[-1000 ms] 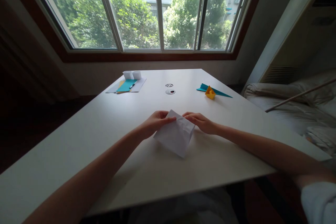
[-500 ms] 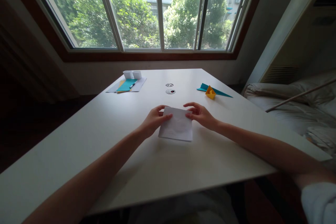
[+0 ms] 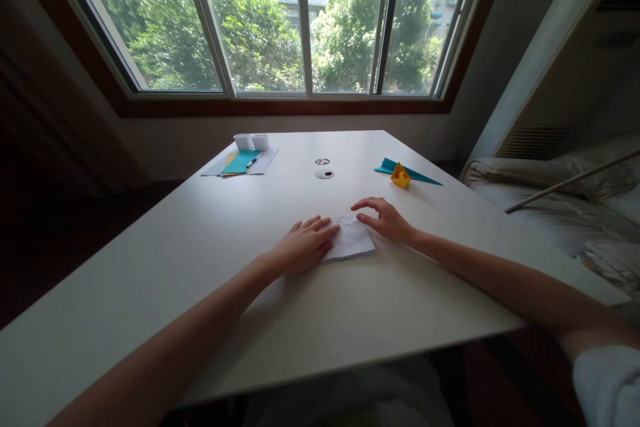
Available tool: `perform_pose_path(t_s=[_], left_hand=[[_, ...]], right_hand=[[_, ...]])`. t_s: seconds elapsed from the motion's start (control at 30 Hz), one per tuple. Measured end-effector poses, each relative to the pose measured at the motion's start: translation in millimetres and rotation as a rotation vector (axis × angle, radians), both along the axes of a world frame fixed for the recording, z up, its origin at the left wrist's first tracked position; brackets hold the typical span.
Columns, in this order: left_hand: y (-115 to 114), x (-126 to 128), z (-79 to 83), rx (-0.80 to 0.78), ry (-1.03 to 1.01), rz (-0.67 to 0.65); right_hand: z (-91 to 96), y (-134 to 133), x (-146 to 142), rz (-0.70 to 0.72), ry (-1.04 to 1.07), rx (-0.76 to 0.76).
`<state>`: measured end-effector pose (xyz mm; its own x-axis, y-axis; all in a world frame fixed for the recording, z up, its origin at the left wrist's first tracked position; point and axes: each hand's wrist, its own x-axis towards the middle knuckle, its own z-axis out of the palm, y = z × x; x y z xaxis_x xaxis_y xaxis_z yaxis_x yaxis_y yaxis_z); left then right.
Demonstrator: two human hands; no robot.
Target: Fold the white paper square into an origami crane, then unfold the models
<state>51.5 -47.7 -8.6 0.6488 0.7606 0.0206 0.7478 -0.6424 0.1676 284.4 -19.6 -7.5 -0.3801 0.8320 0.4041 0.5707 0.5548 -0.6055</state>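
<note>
A folded white sheet of paper [image 3: 353,241] lies flat on the white table [image 3: 240,347] in front of me. My left hand [image 3: 306,245] rests palm down over the paper's left side, its fingers stretched out and covering that part. At the paper's upper right corner is my right hand [image 3: 385,219], thumb and index finger apart in a loose curve. The right thumb tip is at the paper's edge; whether it touches I cannot tell.
At the back left are two white folded paper boxes [image 3: 251,141], a blue sheet [image 3: 241,161] and a pen [image 3: 253,160]. Two round stickers [image 3: 325,174] lie mid-table. A yellow paper boat [image 3: 401,176] and a blue paper plane [image 3: 423,176] sit at right.
The paper, held up between both hands before, now lies on the table. My left hand has let go of its edge and flattened on top; my right fingers have loosened.
</note>
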Motion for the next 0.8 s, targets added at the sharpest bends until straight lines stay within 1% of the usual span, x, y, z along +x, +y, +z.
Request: perform_pose_path(t_s=[0.07, 0.13, 0.27, 0.33, 0.4, 0.47, 0.63, 0.73, 0.8], left_hand=[[-0.9, 1.3, 1.1, 0.023, 0.034, 0.072], [-2.1, 2.5, 2.6, 0.019, 0.053, 0.106], [-4.9, 4.1, 5.5, -0.056, 0.068, 0.101], [-5.6, 4.3, 6.2, -0.088, 0.075, 0.104], [-5.5, 4.4, 6.7, -0.111, 0.085, 0.113], [-4.8, 4.5, 7.1, -0.131, 0.091, 0.119], [-4.2, 4.9, 7.9, -0.187, 0.107, 0.161], [-5.1, 4.0, 6.5, -0.178, 0.107, 0.193], [-5.9, 3.7, 4.7, -0.158, 0.098, 0.192]], right_hand=[[1.0, -3.2, -2.2, 0.029, -0.041, 0.041], [0.4, -6.7, -5.6, 0.070, -0.094, 0.068], [-3.6, -15.1, -13.8, 0.132, -0.283, 0.133], [-5.7, -19.1, -16.9, 0.149, -0.388, 0.128], [-7.1, -21.6, -18.5, 0.169, -0.481, 0.082], [-7.4, -22.1, -18.5, 0.179, -0.548, 0.005], [-3.7, -17.6, -13.5, 0.133, -0.635, -0.183], [-1.4, -14.7, -10.3, 0.115, -0.666, -0.228], [-0.5, -13.0, -9.1, 0.103, -0.664, -0.214]])
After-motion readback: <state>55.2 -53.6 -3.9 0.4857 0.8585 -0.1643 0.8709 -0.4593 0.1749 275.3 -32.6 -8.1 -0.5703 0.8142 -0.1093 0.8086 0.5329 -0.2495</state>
